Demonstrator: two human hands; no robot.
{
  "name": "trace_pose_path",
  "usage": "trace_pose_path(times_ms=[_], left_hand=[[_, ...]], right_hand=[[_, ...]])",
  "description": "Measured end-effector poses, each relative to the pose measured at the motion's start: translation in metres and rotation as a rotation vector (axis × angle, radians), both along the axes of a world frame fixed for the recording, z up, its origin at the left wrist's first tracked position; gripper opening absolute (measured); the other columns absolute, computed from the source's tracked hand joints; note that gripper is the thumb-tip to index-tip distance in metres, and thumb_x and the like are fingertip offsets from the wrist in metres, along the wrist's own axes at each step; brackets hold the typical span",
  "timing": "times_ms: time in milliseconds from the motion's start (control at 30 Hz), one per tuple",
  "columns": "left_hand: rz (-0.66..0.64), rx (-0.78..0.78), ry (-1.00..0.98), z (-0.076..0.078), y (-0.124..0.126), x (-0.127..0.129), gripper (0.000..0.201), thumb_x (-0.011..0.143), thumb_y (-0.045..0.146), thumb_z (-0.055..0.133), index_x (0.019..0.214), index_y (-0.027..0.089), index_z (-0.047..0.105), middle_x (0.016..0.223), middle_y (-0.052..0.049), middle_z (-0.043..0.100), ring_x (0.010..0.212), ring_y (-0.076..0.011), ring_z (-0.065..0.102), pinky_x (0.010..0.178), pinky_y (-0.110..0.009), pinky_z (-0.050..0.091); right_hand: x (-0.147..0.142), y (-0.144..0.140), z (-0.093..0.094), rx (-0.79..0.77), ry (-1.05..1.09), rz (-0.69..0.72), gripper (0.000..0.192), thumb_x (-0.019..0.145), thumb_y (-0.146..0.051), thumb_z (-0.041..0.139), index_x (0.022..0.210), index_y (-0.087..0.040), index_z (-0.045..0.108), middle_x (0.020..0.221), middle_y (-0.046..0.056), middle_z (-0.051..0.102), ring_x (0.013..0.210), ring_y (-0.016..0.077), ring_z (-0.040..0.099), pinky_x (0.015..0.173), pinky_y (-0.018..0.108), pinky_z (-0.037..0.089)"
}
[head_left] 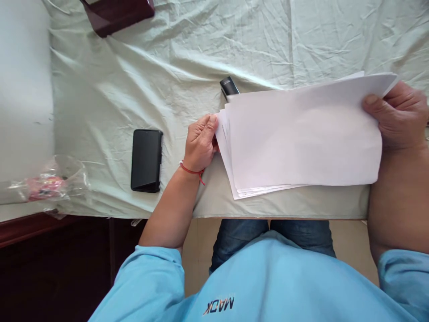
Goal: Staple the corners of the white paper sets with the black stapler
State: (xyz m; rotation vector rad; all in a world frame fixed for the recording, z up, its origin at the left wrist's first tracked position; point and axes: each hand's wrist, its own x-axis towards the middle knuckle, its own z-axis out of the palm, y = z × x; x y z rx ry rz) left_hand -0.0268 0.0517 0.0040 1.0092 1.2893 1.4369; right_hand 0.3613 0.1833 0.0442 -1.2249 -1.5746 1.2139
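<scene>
Near the front edge of the surface [100, 89], under a wrinkled pale green cloth [187, 58]: a stack of white paper sheets [301, 138], fanned slightly at the lower left corner, held at both ends. Left hand [200, 144] at the stack's left edge, fingers curled and pinching the sheet corners, a red string [191, 170] around the wrist. Right hand [398, 116] at the stack's right end, thumb pressed on top of the sheets, remaining fingers closed beneath and mostly hidden. Stack lifted a little at the right, lower edge close to the cloth.

Just behind the stack's top left corner, a small black device [229, 86], partly covered by the paper; cannot tell what kind. Left of the stack, beyond the left hand and apart from it, a black phone [146, 160] lying flat, screen dark. Farther left of the stack, at the cloth's edge, a crumpled clear plastic bag [50, 183] with something pink and red inside. Far behind the stack to the left, the corner of a dark reddish-brown wooden object [117, 13]. Below the stack, past the cloth's front edge, a light blue shirt [268, 277] and blue jeans [241, 237].
</scene>
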Motion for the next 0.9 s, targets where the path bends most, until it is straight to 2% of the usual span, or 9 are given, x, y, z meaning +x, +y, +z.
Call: trace_pose_path(times_ms=[100,233,333,533,700,900], left_hand=[[0.020,0.033,0.048,-0.003,-0.001,-0.001,0.058,0.098,0.072,0.070,0.071,0.024,0.053,0.054,0.007,0.034,0.043,-0.0084,0.044,0.041,-0.026,0.038],[0.104,0.069,0.126,-0.005,-0.003,0.000,0.054,0.097,0.073,0.072,0.077,0.024,0.061,0.067,0.002,0.049,0.067,-0.0145,0.063,0.058,-0.029,0.052],[0.153,0.083,0.157,-0.003,-0.003,0.004,0.053,0.097,0.073,0.071,0.079,0.024,0.063,0.073,0.001,0.054,0.078,-0.0169,0.066,0.066,-0.031,0.055],[0.205,0.102,0.175,-0.001,-0.002,0.010,0.058,0.100,0.077,0.064,0.078,0.024,0.057,0.075,0.000,0.052,0.085,-0.0185,0.066,0.072,-0.033,0.056],[0.264,0.118,0.113,-0.001,-0.002,0.015,0.057,0.102,0.079,0.058,0.084,0.024,0.060,0.081,-0.001,0.056,0.087,-0.0185,0.068,0.076,-0.033,0.059],[0.278,0.071,-0.031,0.002,0.000,0.020,0.068,0.101,0.087,0.048,0.091,0.023,0.068,0.088,-0.005,0.062,0.107,-0.0261,0.077,0.090,-0.042,0.067]], right_hand=[[-0.002,-0.002,0.003,-0.011,0.012,0.002,0.046,0.075,-0.055,0.080,0.110,-0.027,0.072,0.114,0.007,0.067,0.093,0.0219,0.070,0.079,0.042,0.056],[-0.009,-0.008,0.007,-0.047,0.072,0.014,0.050,0.072,-0.056,0.082,0.110,-0.024,0.072,0.113,0.010,0.067,0.096,0.0262,0.070,0.082,0.046,0.057],[-0.014,-0.013,0.010,-0.108,0.119,0.017,0.052,0.070,-0.052,0.085,0.110,-0.020,0.072,0.110,0.010,0.067,0.102,0.0291,0.070,0.087,0.050,0.057],[-0.022,-0.021,0.016,-0.224,0.173,0.010,0.051,0.068,-0.046,0.087,0.109,-0.019,0.072,0.106,0.010,0.067,0.108,0.0309,0.068,0.088,0.050,0.058],[-0.027,-0.026,0.023,-0.320,0.110,0.009,0.060,0.064,-0.051,0.088,0.110,-0.018,0.071,0.106,0.011,0.067,0.099,0.0312,0.071,0.081,0.047,0.060],[-0.031,-0.031,0.026,-0.360,0.097,-0.036,0.062,0.058,-0.051,0.090,0.107,-0.017,0.072,0.100,0.008,0.068,0.078,0.0221,0.071,0.071,0.041,0.060]])
